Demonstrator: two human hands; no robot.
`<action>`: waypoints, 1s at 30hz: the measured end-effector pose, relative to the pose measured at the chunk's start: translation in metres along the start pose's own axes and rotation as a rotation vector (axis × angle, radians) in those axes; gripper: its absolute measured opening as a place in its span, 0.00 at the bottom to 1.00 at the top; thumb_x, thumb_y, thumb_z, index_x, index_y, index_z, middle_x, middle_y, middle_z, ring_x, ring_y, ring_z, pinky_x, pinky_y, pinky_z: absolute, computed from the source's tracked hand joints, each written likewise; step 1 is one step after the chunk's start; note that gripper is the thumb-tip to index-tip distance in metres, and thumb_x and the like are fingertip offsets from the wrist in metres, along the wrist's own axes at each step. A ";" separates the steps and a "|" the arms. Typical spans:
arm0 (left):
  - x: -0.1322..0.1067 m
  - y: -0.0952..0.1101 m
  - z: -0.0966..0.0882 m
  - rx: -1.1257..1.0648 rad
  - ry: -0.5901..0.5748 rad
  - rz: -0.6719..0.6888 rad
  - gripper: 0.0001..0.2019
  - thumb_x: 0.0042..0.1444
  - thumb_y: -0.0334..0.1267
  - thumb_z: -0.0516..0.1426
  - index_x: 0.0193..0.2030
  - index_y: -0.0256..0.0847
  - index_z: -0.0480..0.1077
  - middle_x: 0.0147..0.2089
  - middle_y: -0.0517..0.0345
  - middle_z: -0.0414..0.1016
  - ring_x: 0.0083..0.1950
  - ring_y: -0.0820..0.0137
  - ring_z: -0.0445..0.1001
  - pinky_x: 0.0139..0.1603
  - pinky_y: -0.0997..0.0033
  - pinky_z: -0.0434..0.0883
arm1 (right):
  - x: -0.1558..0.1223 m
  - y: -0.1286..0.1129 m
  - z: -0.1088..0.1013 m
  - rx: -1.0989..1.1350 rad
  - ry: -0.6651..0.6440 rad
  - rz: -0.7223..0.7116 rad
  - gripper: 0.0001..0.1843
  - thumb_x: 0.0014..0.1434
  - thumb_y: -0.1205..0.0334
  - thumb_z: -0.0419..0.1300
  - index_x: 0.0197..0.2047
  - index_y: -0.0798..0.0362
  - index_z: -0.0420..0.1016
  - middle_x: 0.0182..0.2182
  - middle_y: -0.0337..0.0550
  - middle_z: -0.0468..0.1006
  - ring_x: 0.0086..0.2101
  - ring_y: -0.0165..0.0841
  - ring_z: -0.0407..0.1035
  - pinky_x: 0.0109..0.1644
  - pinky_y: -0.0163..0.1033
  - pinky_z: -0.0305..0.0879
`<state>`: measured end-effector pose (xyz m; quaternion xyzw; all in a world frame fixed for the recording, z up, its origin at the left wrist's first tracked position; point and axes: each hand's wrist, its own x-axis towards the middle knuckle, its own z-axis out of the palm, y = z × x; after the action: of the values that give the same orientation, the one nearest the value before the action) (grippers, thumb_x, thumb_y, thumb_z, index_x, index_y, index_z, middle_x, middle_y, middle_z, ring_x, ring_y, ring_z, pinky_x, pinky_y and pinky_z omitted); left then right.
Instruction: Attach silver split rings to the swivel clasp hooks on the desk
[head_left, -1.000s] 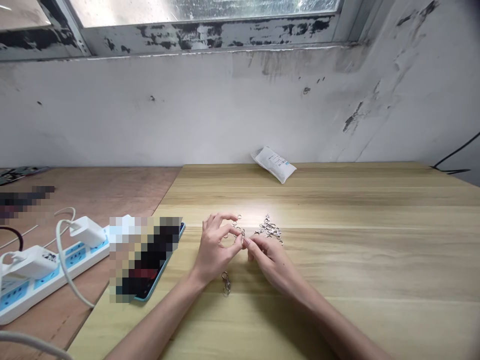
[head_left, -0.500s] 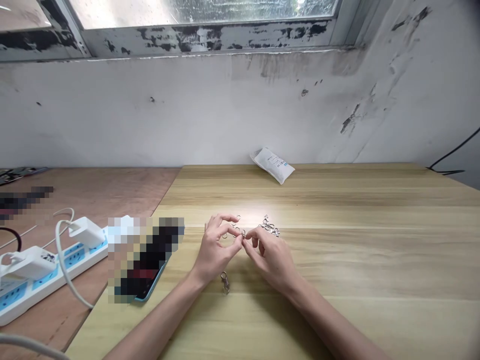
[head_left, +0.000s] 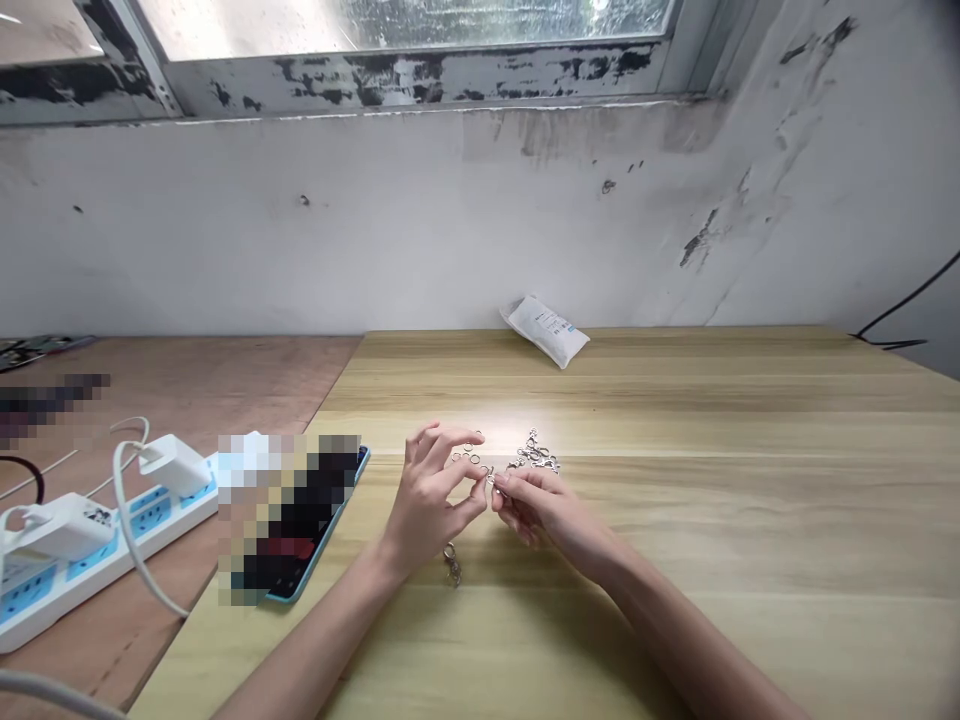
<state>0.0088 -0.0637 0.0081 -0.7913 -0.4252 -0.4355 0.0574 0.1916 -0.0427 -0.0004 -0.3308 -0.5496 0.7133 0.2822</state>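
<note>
My left hand (head_left: 439, 490) pinches a small metal ring (head_left: 489, 471) between thumb and index finger, its other fingers raised. Right beside it, my right hand (head_left: 544, 505) has thumb and index finger closed on a small silvery clasp (head_left: 493, 482), mostly covered by the fingertips. The two pieces meet, but whether they are linked I cannot tell. Several loose metal rings (head_left: 475, 459) lie behind my left hand. A pile of metal clasps (head_left: 536, 457) is just beyond my right hand. Near my left wrist rests a clasp with a ring (head_left: 451, 565).
A phone (head_left: 319, 530), partly blurred out, lies left of my left arm. Farther left is a white power strip (head_left: 150, 515) with chargers and cables. A white plastic packet (head_left: 546, 330) lies at the table's back edge by the wall.
My right hand has turned and its fingers have shifted their pinch, with the lower fingers now curled underneath. My left hand stays nearly in place, its fingers slightly more raised.
</note>
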 end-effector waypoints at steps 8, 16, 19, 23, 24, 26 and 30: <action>-0.002 -0.003 0.002 0.042 0.004 0.018 0.05 0.55 0.29 0.59 0.31 0.43 0.71 0.50 0.56 0.76 0.51 0.64 0.71 0.64 0.52 0.57 | 0.006 0.001 -0.004 0.458 -0.011 0.174 0.16 0.58 0.49 0.59 0.30 0.54 0.67 0.16 0.31 0.62 0.15 0.22 0.51 0.17 0.29 0.43; -0.003 -0.002 0.001 -0.003 -0.084 -0.230 0.06 0.54 0.29 0.58 0.28 0.43 0.69 0.50 0.56 0.74 0.53 0.60 0.68 0.56 0.54 0.61 | 0.000 -0.001 0.000 -0.465 0.399 -0.365 0.19 0.59 0.50 0.60 0.48 0.53 0.73 0.28 0.39 0.72 0.21 0.26 0.58 0.25 0.33 0.55; -0.003 0.002 0.003 -0.029 -0.115 -0.259 0.06 0.54 0.30 0.58 0.28 0.42 0.69 0.51 0.55 0.74 0.53 0.60 0.68 0.55 0.54 0.61 | 0.001 0.009 0.007 -1.056 0.481 -0.582 0.12 0.61 0.57 0.57 0.46 0.52 0.75 0.32 0.43 0.76 0.23 0.27 0.63 0.27 0.34 0.54; -0.004 0.005 0.004 -0.017 -0.116 -0.218 0.06 0.54 0.30 0.58 0.29 0.43 0.69 0.51 0.55 0.73 0.54 0.61 0.67 0.60 0.52 0.59 | 0.006 0.017 0.009 -1.370 0.593 -0.672 0.08 0.62 0.66 0.55 0.40 0.52 0.76 0.29 0.40 0.76 0.25 0.28 0.68 0.27 0.34 0.51; -0.004 0.005 0.004 -0.009 -0.117 -0.202 0.06 0.54 0.30 0.58 0.29 0.43 0.69 0.51 0.55 0.73 0.54 0.61 0.68 0.62 0.51 0.58 | 0.007 0.017 0.009 -1.414 0.617 -0.691 0.09 0.62 0.67 0.54 0.39 0.52 0.77 0.28 0.40 0.76 0.26 0.28 0.68 0.28 0.35 0.51; -0.004 0.004 0.004 0.007 -0.120 -0.176 0.05 0.55 0.30 0.58 0.29 0.43 0.69 0.51 0.55 0.73 0.54 0.62 0.68 0.64 0.50 0.55 | 0.007 0.015 0.007 -1.498 0.643 -0.732 0.10 0.62 0.69 0.53 0.37 0.53 0.76 0.26 0.39 0.75 0.26 0.28 0.67 0.28 0.35 0.51; -0.003 0.001 0.003 0.054 -0.124 -0.147 0.05 0.55 0.29 0.57 0.30 0.43 0.70 0.52 0.54 0.73 0.55 0.62 0.69 0.67 0.47 0.51 | 0.005 0.012 0.005 -1.640 0.595 -0.743 0.12 0.61 0.72 0.52 0.30 0.54 0.73 0.24 0.40 0.73 0.25 0.29 0.67 0.28 0.37 0.48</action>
<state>0.0107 -0.0650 0.0049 -0.7816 -0.4963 -0.3774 0.0202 0.1845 -0.0445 -0.0118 -0.3981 -0.8551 -0.1440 0.2993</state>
